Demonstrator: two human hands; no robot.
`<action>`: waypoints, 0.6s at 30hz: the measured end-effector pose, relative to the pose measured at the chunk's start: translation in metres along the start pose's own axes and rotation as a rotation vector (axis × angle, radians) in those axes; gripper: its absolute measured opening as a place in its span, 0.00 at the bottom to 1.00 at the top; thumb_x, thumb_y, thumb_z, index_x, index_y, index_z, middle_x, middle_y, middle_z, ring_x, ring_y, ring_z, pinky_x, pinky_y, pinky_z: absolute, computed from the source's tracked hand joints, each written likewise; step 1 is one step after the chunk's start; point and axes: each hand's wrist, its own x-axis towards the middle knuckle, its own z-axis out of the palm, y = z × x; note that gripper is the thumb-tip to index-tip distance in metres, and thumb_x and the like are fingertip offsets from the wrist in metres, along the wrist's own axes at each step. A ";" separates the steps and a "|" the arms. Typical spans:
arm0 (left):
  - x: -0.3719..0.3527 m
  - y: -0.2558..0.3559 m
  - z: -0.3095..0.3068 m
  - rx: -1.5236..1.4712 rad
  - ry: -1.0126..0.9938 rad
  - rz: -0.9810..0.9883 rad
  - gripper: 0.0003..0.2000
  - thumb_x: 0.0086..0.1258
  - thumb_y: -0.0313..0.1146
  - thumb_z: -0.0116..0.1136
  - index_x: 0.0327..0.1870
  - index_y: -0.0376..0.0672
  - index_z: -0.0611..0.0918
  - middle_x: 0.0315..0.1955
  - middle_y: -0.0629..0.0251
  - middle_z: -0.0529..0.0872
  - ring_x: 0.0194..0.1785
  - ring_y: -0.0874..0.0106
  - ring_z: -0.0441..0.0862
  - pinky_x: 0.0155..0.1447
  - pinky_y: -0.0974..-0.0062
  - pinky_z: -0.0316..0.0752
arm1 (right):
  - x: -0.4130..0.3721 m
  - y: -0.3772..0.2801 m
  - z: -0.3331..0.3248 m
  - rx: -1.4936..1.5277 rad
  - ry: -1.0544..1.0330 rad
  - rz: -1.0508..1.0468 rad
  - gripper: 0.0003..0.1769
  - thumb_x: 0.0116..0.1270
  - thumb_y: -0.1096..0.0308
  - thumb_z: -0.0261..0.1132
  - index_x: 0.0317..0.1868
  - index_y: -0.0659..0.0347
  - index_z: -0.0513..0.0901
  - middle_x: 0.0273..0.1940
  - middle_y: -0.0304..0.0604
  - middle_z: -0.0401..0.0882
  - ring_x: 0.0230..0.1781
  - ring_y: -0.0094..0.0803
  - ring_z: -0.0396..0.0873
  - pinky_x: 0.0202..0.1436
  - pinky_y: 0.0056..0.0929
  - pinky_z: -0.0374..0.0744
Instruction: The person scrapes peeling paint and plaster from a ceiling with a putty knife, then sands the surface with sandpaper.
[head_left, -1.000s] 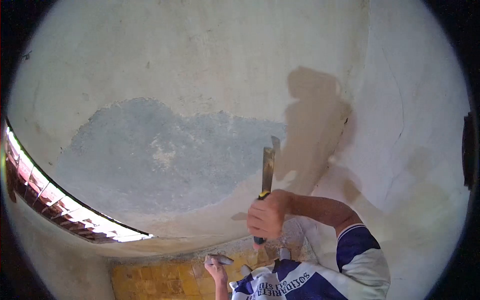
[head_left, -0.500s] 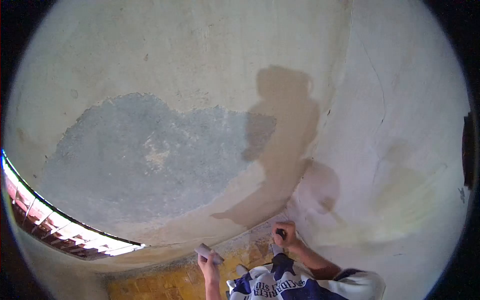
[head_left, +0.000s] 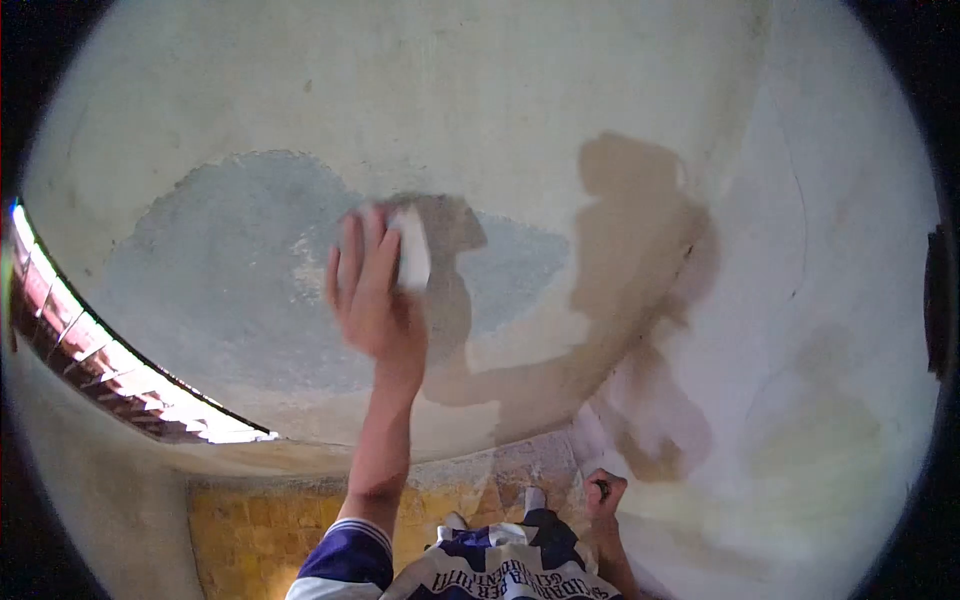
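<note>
My left hand is raised to the wall, slightly blurred, with its fingers spread along a pale folded sheet that looks like sandpaper. The sheet lies at the rough grey patch where the wall's coating is gone; whether it presses on the wall is hard to tell. Low at the right, my right hand is closed around a small dark handle. The rest of that tool is hidden.
A barred window opening runs along the left. The side wall meets this one in a corner at right, with a thin crack in it. Below is a yellowish tiled floor, where my shoes show. My shadow falls on the wall.
My left hand has risen from near my waist to the grey patch, carrying the sheet. My right hand has dropped slightly and shifted right. The view has turned a little left.
</note>
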 end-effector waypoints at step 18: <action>-0.338 0.103 -0.004 -0.470 -1.480 -0.377 0.21 0.69 0.32 0.52 0.64 0.52 0.71 0.56 0.54 0.81 0.41 0.52 0.85 0.43 0.55 0.82 | 0.071 0.034 -0.059 0.088 -0.192 -0.006 0.20 0.58 0.60 0.72 0.23 0.61 0.71 0.22 0.34 0.68 0.23 0.23 0.66 0.27 0.25 0.65</action>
